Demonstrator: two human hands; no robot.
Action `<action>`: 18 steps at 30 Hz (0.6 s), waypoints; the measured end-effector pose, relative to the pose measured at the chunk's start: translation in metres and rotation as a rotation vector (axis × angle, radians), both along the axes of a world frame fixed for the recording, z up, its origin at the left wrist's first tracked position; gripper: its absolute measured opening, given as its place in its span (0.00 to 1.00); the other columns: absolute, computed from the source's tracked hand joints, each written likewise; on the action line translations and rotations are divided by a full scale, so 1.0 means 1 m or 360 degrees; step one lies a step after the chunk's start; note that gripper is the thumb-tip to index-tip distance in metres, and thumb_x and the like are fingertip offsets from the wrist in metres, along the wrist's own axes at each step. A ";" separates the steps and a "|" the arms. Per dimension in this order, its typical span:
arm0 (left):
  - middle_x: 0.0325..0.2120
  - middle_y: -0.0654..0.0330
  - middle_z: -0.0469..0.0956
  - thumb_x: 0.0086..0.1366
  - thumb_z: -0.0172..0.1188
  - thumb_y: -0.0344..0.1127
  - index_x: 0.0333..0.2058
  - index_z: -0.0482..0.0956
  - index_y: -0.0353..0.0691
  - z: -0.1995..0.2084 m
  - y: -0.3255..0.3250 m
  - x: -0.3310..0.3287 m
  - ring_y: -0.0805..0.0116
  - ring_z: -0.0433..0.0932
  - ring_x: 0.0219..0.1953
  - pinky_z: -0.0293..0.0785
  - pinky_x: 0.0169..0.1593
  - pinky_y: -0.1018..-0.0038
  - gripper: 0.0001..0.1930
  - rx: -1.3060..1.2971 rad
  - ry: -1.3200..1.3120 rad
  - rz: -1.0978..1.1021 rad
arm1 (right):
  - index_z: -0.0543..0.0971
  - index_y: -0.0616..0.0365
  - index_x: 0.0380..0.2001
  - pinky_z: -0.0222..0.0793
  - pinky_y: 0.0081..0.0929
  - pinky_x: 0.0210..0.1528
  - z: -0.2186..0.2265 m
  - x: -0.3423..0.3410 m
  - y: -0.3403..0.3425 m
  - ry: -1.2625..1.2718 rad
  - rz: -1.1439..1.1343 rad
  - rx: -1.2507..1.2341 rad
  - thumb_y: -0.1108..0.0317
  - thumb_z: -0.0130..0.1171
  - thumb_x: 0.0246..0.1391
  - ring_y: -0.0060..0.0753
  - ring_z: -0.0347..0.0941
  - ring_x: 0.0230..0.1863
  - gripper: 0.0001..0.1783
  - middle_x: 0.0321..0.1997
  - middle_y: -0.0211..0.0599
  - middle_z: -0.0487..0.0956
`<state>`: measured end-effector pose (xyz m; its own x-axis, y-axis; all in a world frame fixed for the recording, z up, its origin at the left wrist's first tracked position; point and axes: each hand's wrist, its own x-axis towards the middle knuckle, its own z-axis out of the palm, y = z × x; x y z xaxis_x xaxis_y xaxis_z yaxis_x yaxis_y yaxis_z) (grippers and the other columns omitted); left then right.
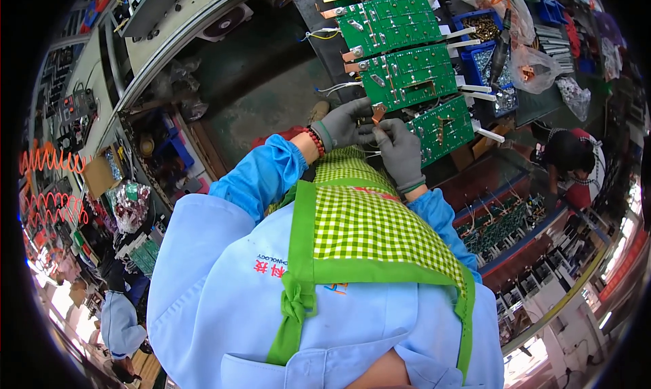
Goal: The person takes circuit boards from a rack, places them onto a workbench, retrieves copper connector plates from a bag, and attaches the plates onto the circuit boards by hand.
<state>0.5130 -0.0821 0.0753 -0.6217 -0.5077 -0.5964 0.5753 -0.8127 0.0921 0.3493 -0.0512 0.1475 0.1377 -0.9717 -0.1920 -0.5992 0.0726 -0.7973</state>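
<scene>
Both my hands wear grey gloves and meet at the left end of the nearest green circuit board [456, 120]. A small bent copper tab [379, 111] shows between them. My right hand [401, 153] pinches the tab's lower end between thumb and fingers. Close beside it, my left hand [341, 125] is closed, its fingertips against the tab's left side; what lies between those fingers is mostly hidden. Thin white wires show just below the fingers. Farther away, a second circuit board [426, 69] carries a similar copper tab [354, 67] at its left edge.
More green boards continue up the dark bench, with white strips [477, 88] sticking out on their right. Blue bins [483, 58] of small metal parts and a clear plastic bag [532, 69] lie beyond. A co-worker [573, 158] is at the right; another person [122, 321] is at lower left.
</scene>
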 end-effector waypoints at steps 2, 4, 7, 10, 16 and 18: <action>0.47 0.61 0.67 0.66 0.52 0.45 0.48 0.72 0.48 -0.003 -0.002 0.001 0.62 0.70 0.47 0.73 0.50 0.59 0.15 0.0137 -0.0049 -0.0035 | 0.75 0.61 0.35 0.70 0.28 0.26 0.001 0.007 -0.001 -0.0018 0.0009 -0.0031 0.65 0.59 0.54 0.29 0.76 0.24 0.11 0.25 0.40 0.78; 0.46 0.62 0.68 0.65 0.54 0.43 0.47 0.72 0.48 -0.004 -0.005 0.004 0.63 0.70 0.47 0.73 0.49 0.60 0.14 0.0135 -0.0005 -0.0073 | 0.75 0.61 0.33 0.70 0.31 0.27 0.005 0.014 -0.003 0.0118 -0.0038 -0.0037 0.62 0.58 0.54 0.35 0.77 0.26 0.12 0.25 0.42 0.78; 0.43 0.61 0.72 0.65 0.53 0.42 0.46 0.72 0.44 -0.015 -0.006 0.001 0.65 0.73 0.45 0.75 0.47 0.62 0.14 0.0187 0.0025 -0.0139 | 0.75 0.61 0.32 0.70 0.32 0.28 0.001 0.025 -0.006 0.0319 0.0015 -0.0016 0.60 0.57 0.55 0.38 0.78 0.27 0.13 0.26 0.43 0.79; 0.39 0.61 0.78 0.66 0.51 0.39 0.45 0.73 0.40 -0.023 -0.010 -0.002 0.68 0.76 0.44 0.75 0.48 0.65 0.13 0.0212 0.0069 -0.0244 | 0.75 0.62 0.33 0.71 0.32 0.29 0.010 0.029 -0.013 0.0091 -0.0188 0.0137 0.60 0.58 0.54 0.37 0.78 0.27 0.14 0.26 0.43 0.79; 0.34 0.63 0.75 0.63 0.57 0.36 0.39 0.75 0.42 -0.037 -0.014 -0.006 0.73 0.73 0.36 0.77 0.45 0.70 0.08 -0.0009 0.0281 -0.0330 | 0.74 0.62 0.41 0.73 0.28 0.35 0.018 0.014 -0.022 -0.0230 -0.0064 0.0442 0.63 0.59 0.52 0.30 0.77 0.35 0.16 0.34 0.42 0.80; 0.34 0.63 0.75 0.63 0.58 0.36 0.36 0.75 0.42 -0.014 -0.017 -0.002 0.76 0.73 0.34 0.78 0.44 0.72 0.06 0.0170 -0.0175 -0.0378 | 0.72 0.61 0.49 0.73 0.24 0.39 0.036 -0.018 -0.030 -0.0324 -0.0142 0.0498 0.66 0.62 0.48 0.26 0.75 0.40 0.24 0.40 0.39 0.79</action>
<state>0.5113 -0.0993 0.0615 -0.6445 -0.2860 -0.7091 0.3588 -0.9321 0.0498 0.3310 -0.0817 0.1831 0.1211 -0.8802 -0.4589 -0.4111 0.3763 -0.8303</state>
